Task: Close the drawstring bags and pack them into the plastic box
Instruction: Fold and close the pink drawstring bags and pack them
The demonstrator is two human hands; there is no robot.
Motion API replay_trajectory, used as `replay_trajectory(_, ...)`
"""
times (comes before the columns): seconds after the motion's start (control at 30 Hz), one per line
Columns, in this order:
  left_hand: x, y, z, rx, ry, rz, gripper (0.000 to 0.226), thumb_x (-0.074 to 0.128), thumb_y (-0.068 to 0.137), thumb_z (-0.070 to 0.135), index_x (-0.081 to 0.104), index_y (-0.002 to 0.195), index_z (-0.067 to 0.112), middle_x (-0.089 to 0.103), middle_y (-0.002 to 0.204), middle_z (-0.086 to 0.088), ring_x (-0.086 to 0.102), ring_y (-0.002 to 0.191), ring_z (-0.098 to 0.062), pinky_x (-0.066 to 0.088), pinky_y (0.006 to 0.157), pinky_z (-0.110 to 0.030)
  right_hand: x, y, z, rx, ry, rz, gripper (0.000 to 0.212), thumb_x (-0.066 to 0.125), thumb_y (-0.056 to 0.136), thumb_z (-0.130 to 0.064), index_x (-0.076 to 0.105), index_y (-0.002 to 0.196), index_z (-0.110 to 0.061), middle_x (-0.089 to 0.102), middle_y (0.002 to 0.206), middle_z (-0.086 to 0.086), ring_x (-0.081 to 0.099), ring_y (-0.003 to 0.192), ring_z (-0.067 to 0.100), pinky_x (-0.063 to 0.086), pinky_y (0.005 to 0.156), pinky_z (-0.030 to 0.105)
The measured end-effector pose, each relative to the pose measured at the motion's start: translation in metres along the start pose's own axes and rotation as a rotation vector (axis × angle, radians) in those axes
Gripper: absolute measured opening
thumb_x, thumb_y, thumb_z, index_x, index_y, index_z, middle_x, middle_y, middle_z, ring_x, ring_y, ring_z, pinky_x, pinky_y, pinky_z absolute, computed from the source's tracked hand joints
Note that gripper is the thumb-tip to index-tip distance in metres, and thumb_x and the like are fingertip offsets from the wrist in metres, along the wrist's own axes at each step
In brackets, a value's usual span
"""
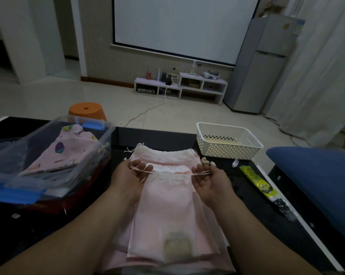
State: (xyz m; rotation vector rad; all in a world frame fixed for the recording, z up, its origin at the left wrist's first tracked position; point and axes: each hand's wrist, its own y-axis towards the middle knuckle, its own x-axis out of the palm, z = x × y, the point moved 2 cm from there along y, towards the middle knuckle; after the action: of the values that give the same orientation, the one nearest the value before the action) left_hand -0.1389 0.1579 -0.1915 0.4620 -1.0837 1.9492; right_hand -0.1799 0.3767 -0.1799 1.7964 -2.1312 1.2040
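Observation:
A stack of pale pink drawstring bags (167, 211) lies on the dark table (257, 211) in front of me. The top bag's thin drawstrings (171, 172) run taut across its gathered mouth. My left hand (128, 175), palm up, holds their left ends in its curled fingers. At the right ends, my right hand (209, 182) does the same, also palm up. Another pink bag (163, 155) lies just behind. The clear plastic box (106, 132) with blue latches stands at the left, lid off, and holds a pink patterned bag (68, 153).
A white perforated basket (227, 145) stands at the back right of the table. A yellow-green packet (255, 179) lies near the right edge, small beige items (206, 162) beside my right hand. An orange stool (86, 111) and a blue seat (316, 175) flank the table.

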Motion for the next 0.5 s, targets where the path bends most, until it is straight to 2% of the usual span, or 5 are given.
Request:
replay_trajectory(0.13, -0.001, -0.004, 0.008, 0.034, -0.049, -0.007, 0.032, 0.042, 0.106, 0.032, 0.06, 0.093, 0.01, 0.069, 0.094, -0.011, 0.069, 0.092, -0.03, 0.05, 0.108, -0.048, -0.003, -0.001, -0.001, 0.002, 0.036, 0.035, 0.028, 0.046, 0.109, -0.029, 0.059, 0.087, -0.016, 0.073, 0.092, 0.007, 0.073, 0.093, 0.025, 0.053, 0.074, 0.039)
replay_trajectory(0.2, -0.004, -0.002, 0.01, 0.037, -0.072, -0.006, 0.031, 0.038, 0.106, 0.033, 0.059, 0.095, 0.012, 0.071, 0.098, -0.01, 0.07, 0.095, -0.029, 0.047, 0.111, -0.048, -0.003, -0.005, -0.003, 0.004, 0.051, 0.04, 0.031, 0.045, 0.109, -0.027, 0.058, 0.083, -0.015, 0.072, 0.093, 0.008, 0.072, 0.095, 0.026, 0.052, 0.077, 0.04)
replay_trajectory(0.33, -0.006, 0.001, 0.01, 0.021, -0.079, 0.004, 0.025, 0.037, 0.103, 0.025, 0.052, 0.085, 0.016, 0.07, 0.099, -0.009, 0.071, 0.096, -0.029, 0.049, 0.107, -0.046, -0.002, -0.007, -0.005, -0.007, 0.095, 0.041, 0.032, 0.044, 0.108, -0.026, 0.057, 0.082, -0.014, 0.068, 0.091, 0.008, 0.07, 0.095, 0.027, 0.05, 0.094, 0.044)
replay_trajectory(0.4, -0.004, 0.001, 0.007, 0.015, -0.081, 0.015, 0.026, 0.036, 0.103, 0.024, 0.05, 0.083, 0.016, 0.07, 0.099, -0.01, 0.07, 0.094, -0.03, 0.052, 0.102, -0.046, 0.0, -0.009, -0.004, -0.008, 0.106, 0.041, 0.036, 0.044, 0.109, -0.033, 0.055, 0.079, -0.016, 0.067, 0.087, 0.008, 0.069, 0.095, 0.027, 0.05, 0.096, 0.045)
replay_trajectory(0.5, -0.004, 0.004, 0.006, 0.018, -0.121, 0.037, 0.027, 0.034, 0.104, 0.022, 0.05, 0.083, 0.014, 0.069, 0.097, -0.013, 0.068, 0.091, -0.031, 0.054, 0.098, -0.047, -0.001, -0.005, -0.003, -0.036, 0.088, 0.038, 0.043, 0.042, 0.11, -0.041, 0.062, 0.081, -0.015, 0.071, 0.09, 0.006, 0.07, 0.097, 0.023, 0.05, 0.094, 0.04)
